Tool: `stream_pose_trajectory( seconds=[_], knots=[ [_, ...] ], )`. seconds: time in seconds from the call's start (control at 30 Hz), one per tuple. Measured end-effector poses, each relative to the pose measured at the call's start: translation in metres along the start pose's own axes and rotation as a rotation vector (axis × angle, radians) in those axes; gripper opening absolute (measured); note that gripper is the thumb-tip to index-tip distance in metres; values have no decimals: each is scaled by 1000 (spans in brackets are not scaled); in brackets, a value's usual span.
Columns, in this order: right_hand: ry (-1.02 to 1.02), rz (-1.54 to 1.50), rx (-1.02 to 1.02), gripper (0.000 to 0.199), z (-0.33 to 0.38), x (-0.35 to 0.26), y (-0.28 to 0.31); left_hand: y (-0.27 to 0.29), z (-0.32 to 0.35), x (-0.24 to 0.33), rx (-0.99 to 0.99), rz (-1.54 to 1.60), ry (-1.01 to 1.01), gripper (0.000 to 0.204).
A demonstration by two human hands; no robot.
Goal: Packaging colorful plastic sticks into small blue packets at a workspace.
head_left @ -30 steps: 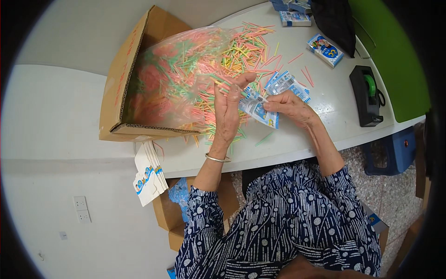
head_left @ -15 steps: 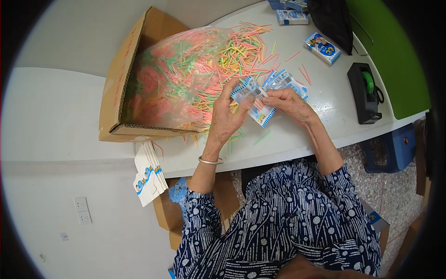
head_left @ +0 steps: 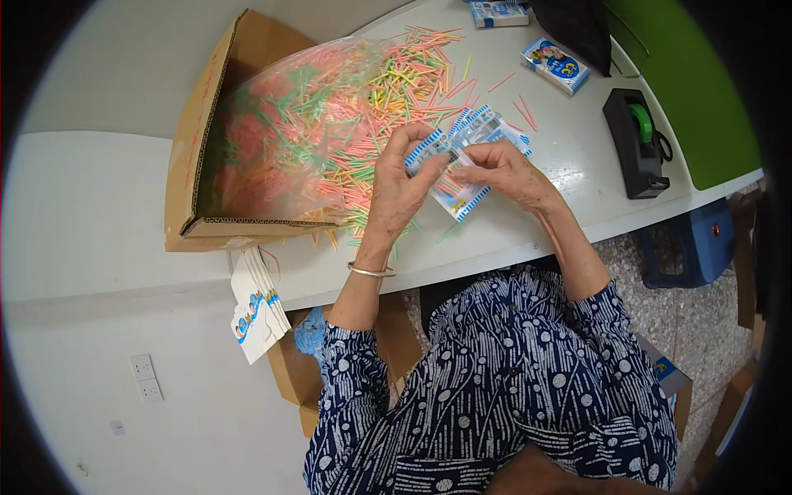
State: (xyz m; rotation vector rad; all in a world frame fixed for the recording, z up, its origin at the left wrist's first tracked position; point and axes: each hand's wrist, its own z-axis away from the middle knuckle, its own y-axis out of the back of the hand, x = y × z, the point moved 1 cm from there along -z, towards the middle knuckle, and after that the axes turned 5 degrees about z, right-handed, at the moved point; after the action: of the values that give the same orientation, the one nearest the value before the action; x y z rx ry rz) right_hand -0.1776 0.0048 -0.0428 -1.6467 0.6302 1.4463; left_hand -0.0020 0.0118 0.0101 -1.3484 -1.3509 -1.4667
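Your left hand [head_left: 404, 186] and right hand [head_left: 503, 169] each held a narrow grip on one small blue-and-white packet [head_left: 458, 169], above the white counter [head_left: 511, 239] near its front edge. At 10 o'clock from it lay the heap of coloured sticks [head_left: 388, 91], spilling from a clear bag [head_left: 289, 132] in one cardboard box [head_left: 206, 140]. At 3 o'clock stood one black tape dispenser [head_left: 635, 144]. At 1 o'clock lay one more packet [head_left: 557, 64]; another was cut off at 12. Your fingers hid the packet's mouth.

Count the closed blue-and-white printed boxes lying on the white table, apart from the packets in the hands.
2: one small box lies right of the stick pile, left of the tape dispenser; another box lies at the top edge, partly cut off. Others may be hidden.
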Motion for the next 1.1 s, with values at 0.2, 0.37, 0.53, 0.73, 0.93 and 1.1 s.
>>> stream_pose_trajectory(
  seconds=[0.2,0.37,0.53,0.73,0.93,1.1],
  knots=[
    [-63,129,18,32,10,3,7,-11,-4,-5,-56,-140,-177,37],
    [-61,307,141,24,32,-3,50,-8,-1,-9,-9,203,-18,43],
    [-151,488,358,25,73,-13,98,-5,-2,-21,32,151,96,43],
    [79,1598,831,42,55,-21,56,-9,-6,-37,2,-30,-5,32],
    [126,1495,685,33,7,21,50,-13,-12,-36,13,-93,-32,28],
    [161,1386,717,26,0,27,55,-7,-9,-45,16,-100,1,29]
  ],
)
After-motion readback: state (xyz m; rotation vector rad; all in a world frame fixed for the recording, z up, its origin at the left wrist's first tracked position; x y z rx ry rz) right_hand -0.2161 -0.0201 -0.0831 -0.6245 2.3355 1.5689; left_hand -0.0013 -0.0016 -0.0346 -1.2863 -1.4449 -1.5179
